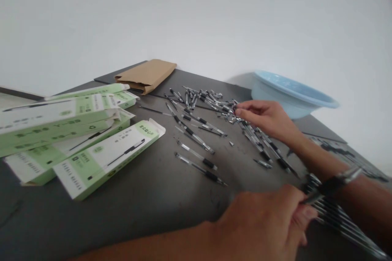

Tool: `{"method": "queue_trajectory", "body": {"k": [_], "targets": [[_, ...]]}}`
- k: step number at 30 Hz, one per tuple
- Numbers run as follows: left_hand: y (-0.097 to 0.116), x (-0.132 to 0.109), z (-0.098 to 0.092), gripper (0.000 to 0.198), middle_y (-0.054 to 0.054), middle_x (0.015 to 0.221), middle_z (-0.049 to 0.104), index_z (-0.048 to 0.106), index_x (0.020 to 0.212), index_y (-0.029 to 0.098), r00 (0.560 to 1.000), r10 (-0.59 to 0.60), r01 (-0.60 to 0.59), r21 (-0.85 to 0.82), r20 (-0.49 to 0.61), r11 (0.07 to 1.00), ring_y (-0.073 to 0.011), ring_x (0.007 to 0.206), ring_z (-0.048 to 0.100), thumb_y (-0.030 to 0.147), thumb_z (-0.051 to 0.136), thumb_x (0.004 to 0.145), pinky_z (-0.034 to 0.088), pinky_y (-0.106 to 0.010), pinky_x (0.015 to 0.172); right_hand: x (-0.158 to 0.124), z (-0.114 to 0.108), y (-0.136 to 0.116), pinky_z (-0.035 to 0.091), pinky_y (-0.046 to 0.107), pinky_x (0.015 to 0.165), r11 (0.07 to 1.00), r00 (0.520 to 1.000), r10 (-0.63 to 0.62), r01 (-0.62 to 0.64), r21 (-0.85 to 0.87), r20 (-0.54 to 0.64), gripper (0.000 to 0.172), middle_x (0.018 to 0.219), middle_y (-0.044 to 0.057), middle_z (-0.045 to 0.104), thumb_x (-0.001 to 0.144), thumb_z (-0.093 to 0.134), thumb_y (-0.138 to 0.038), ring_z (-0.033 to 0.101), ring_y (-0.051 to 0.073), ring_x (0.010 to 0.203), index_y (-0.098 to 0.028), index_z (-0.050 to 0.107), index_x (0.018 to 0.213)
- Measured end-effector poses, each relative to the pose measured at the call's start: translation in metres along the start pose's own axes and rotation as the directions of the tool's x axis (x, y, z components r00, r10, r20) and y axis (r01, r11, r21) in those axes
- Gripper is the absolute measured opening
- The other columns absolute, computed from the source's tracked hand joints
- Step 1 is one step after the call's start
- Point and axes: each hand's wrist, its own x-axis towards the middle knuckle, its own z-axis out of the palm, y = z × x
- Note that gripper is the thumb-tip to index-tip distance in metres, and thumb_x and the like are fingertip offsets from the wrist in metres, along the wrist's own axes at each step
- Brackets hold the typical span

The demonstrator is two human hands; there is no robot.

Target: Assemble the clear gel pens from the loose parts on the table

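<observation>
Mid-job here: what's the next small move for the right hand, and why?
Probably pinch one pen from the loose pile and bring it to the bundle in the left hand. The fingertips of the right hand rest at the pile's edge; the left hand grips several pens side by side.

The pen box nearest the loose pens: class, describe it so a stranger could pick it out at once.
On the dark table, find the heap of green-and-white boxes at the left. The pen box lies at its near right edge. Unlike its stacked neighbours, it is nearest the camera, open flap towards the loose pens.
</observation>
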Motion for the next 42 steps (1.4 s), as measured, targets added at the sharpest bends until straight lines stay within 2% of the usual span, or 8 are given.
{"method": "queue_trajectory", "body": {"k": [3,6,11,14,21,27,36,42], "targets": [[0.003,-0.003,-0.001,0.03,-0.007,0.092,0.082,0.058,0.111,0.021,1.0,0.003,-0.003,0.005,0.001,1.0,-0.0256,0.087,0.081,0.039,0.035,0.114,0.055,-0.032,0.073,-0.054,-0.025,0.001,0.025,0.024,0.043,0.868,0.961,0.272,-0.228,0.44,-0.04,0.038,0.057,-0.004,0.057,0.087,0.078,-0.056,0.037,0.009,0.047,-0.02,0.081,0.099],[0.005,-0.004,0.0,0.028,-0.004,0.088,0.079,0.058,0.099,0.022,0.999,-0.026,0.027,0.007,-0.026,1.0,-0.0205,0.08,0.077,0.034,0.038,0.113,0.051,-0.029,0.071,-0.097,-0.04,0.001,0.016,0.023,0.041,0.641,0.919,0.393,-0.291,0.71,0.021,0.031,0.045,-0.008,0.037,0.083,0.083,-0.05,0.024,0.007,0.043,-0.019,0.08,0.085],[0.004,-0.005,0.002,0.034,0.0,0.083,0.076,0.059,0.094,0.022,0.997,-0.083,0.083,0.005,-0.011,0.997,-0.0135,0.068,0.068,0.038,0.037,0.114,0.048,-0.025,0.066,-0.134,-0.046,-0.005,0.014,0.02,0.037,0.359,0.894,0.445,-0.237,0.903,0.057,0.024,0.067,-0.002,0.068,0.077,0.087,-0.042,0.019,0.002,0.04,-0.02,0.078,0.084],[0.002,-0.005,0.002,0.032,0.0,0.083,0.076,0.059,0.097,0.022,0.992,-0.122,0.122,0.008,0.014,0.992,-0.0134,0.071,0.07,0.04,0.038,0.114,0.049,-0.023,0.066,-0.143,-0.048,-0.01,0.012,0.02,0.035,0.254,0.899,0.436,-0.166,0.953,0.04,0.016,0.083,-0.001,0.079,0.078,0.086,-0.035,0.018,0.0,0.037,-0.024,0.077,0.085],[0.0,-0.006,-0.002,0.032,0.001,0.078,0.075,0.062,0.097,0.023,0.99,-0.131,0.125,0.091,0.059,0.988,-0.0127,0.072,0.072,0.036,0.039,0.114,0.051,-0.02,0.064,-0.154,-0.054,-0.011,0.011,0.021,0.032,0.207,0.914,0.404,-0.118,0.971,0.024,0.007,0.092,-0.001,0.083,0.089,0.08,-0.032,0.018,0.001,0.034,-0.027,0.077,0.093],[0.001,-0.008,0.0,0.021,0.007,0.075,0.076,0.062,0.102,0.027,0.996,-0.091,0.089,0.092,0.018,0.992,-0.009,0.066,0.073,0.028,0.043,0.112,0.051,-0.016,0.061,-0.158,-0.054,-0.011,0.015,0.019,0.03,0.257,0.916,0.401,-0.107,0.961,-0.005,0.021,0.101,0.003,0.082,0.088,0.082,-0.042,0.027,-0.001,0.034,-0.021,0.079,0.091],[0.004,-0.007,0.0,0.02,0.009,0.074,0.075,0.061,0.102,0.028,0.996,-0.087,0.085,0.105,0.014,0.991,-0.0078,0.065,0.072,0.026,0.044,0.111,0.052,-0.015,0.061,-0.16,-0.044,-0.007,0.026,0.01,0.033,0.275,0.937,0.349,-0.102,0.956,-0.001,0.009,0.064,-0.008,0.062,0.089,0.083,-0.034,0.032,0.0,0.038,-0.029,0.084,0.096],[0.003,-0.007,0.0,0.018,0.009,0.074,0.076,0.061,0.106,0.028,0.994,-0.106,0.107,0.09,-0.008,0.99,-0.0078,0.064,0.072,0.027,0.045,0.111,0.052,-0.015,0.06,-0.159,-0.045,-0.009,0.031,0.007,0.034,0.287,0.945,0.326,-0.095,0.953,-0.005,0.005,0.066,-0.008,0.065,0.089,0.083,-0.027,0.037,-0.001,0.041,-0.029,0.084,0.094]]}}
